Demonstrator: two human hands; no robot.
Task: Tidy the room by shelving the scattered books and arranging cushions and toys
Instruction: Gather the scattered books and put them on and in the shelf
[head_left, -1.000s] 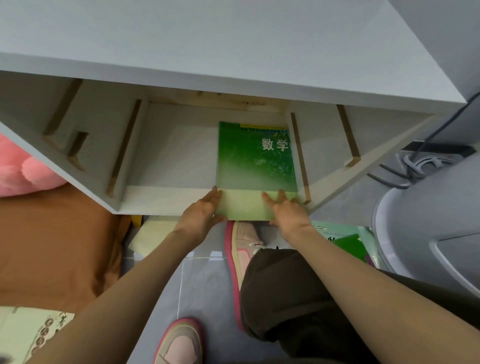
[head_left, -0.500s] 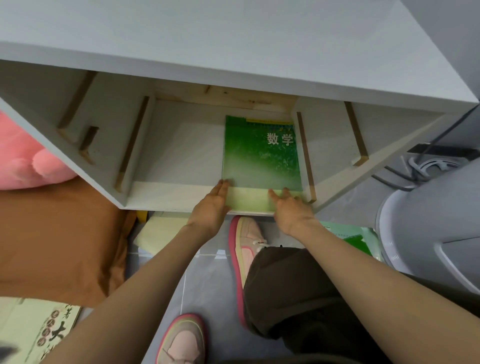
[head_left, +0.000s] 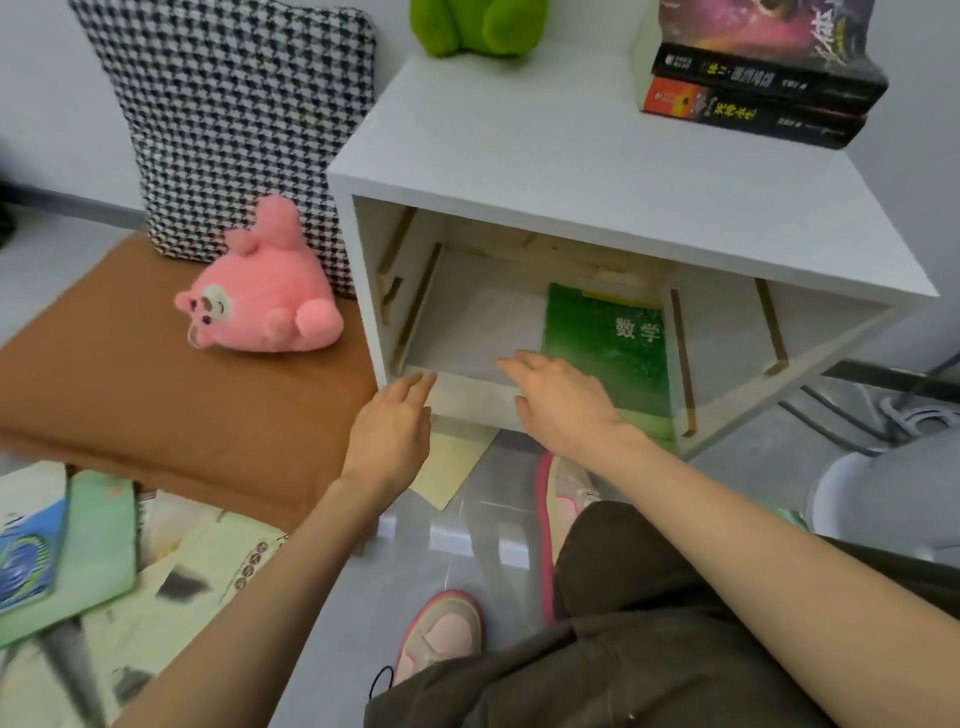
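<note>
Your green paperback book (head_left: 608, 358) lies flat on the floor of the white cabinet's (head_left: 571, 171) open compartment, at its right side, with its near edge at the front lip. Your right hand (head_left: 558, 400) hangs over the book's near left corner and your left hand (head_left: 392, 431) is just outside the compartment's front left corner, each grip wide, fingers stretched out and holding nothing. To the left a pink plush toy (head_left: 265, 296) lies on a brown cushion (head_left: 156, 395), a houndstooth cushion (head_left: 234, 104) leans on the wall behind, and loose books (head_left: 67, 545) lie scattered on the floor.
</note>
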